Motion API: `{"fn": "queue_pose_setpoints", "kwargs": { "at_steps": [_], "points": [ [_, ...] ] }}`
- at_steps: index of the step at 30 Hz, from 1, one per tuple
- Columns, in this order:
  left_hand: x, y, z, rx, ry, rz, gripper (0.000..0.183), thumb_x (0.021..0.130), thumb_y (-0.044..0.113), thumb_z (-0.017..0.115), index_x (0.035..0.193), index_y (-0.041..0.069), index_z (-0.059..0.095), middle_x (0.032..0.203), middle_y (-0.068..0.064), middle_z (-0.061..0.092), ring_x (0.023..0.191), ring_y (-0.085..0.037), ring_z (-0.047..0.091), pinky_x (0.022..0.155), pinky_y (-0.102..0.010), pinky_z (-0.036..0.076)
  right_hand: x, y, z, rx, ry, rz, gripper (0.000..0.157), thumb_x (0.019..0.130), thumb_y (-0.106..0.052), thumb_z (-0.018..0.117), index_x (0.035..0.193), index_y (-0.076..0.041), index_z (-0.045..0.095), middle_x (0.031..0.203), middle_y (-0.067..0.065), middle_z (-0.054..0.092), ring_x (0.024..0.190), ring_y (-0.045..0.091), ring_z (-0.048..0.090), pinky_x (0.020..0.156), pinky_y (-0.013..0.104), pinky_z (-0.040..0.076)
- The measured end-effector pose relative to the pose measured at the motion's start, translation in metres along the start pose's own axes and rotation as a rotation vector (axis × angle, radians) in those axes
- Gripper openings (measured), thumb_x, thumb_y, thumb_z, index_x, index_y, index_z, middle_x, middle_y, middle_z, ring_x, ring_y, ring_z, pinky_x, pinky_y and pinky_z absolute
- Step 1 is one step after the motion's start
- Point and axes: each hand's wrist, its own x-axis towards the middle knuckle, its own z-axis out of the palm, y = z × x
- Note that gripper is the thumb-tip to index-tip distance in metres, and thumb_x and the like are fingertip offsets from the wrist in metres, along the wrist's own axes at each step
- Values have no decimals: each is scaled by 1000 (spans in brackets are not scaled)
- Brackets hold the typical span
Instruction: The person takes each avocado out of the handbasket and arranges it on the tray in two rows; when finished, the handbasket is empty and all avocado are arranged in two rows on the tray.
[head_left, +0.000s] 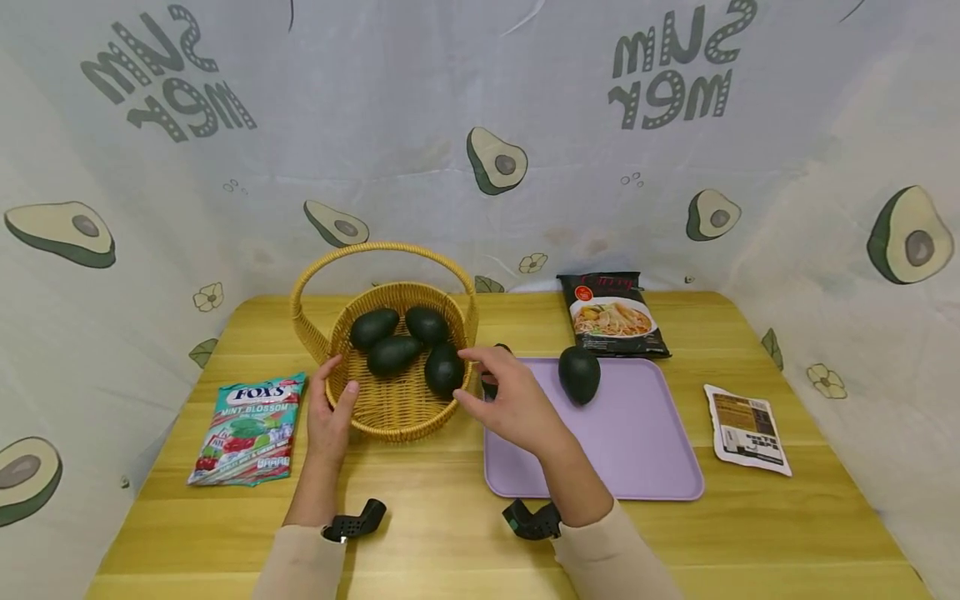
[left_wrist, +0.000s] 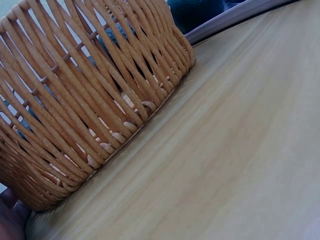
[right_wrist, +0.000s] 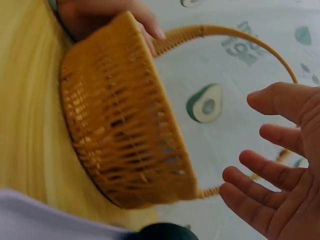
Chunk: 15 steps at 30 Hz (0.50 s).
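A yellow wicker basket point(head_left: 405, 429) with a tall arched handle stands on the table and holds several dark green avocados point(head_left: 394, 356). My left hand point(head_left: 327, 421) grips its left rim, thumb over the edge; in the right wrist view that hand point(right_wrist: 107, 17) shows at the far rim. At the right rim, close to the rightmost avocado point(head_left: 444, 370) inside, hovers my right hand point(head_left: 517, 404). Its fingers are spread with nothing between them, as the right wrist view point(right_wrist: 285, 170) shows. On the lilac tray point(head_left: 600, 458) lies an avocado point(head_left: 579, 375); another is mostly hidden behind my right hand.
A teal candy bag point(head_left: 247, 429) lies left of the basket. Behind the tray is a black noodle packet point(head_left: 611, 317), and a white and brown sachet point(head_left: 746, 429) lies to its right. A printed cloth point(head_left: 420, 167) hangs behind the wooden table point(head_left: 420, 533).
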Motion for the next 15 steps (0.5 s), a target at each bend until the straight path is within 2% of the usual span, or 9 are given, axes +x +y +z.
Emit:
{"fn": "queue_pose_setpoints", "kwargs": {
  "at_steps": [9, 15],
  "points": [
    [1, 2, 1, -12, -13, 7, 53, 102, 15, 54, 151, 3, 39, 161, -14, 31, 154, -31, 17, 124, -61, 8, 29, -12, 27, -73, -65, -108, 52, 92, -25, 77, 139, -14, 60, 135, 9, 61, 118, 29, 61, 96, 45, 54],
    [2, 0, 0, -10, -7, 3, 52, 102, 14, 54, 151, 4, 39, 158, -13, 35, 151, -30, 24, 123, -57, 14, 57, -14, 44, -199, -119, -124, 53, 93, -31, 75, 140, -16, 60, 142, 5, 58, 124, 26, 62, 101, 45, 53]
  ]
}}
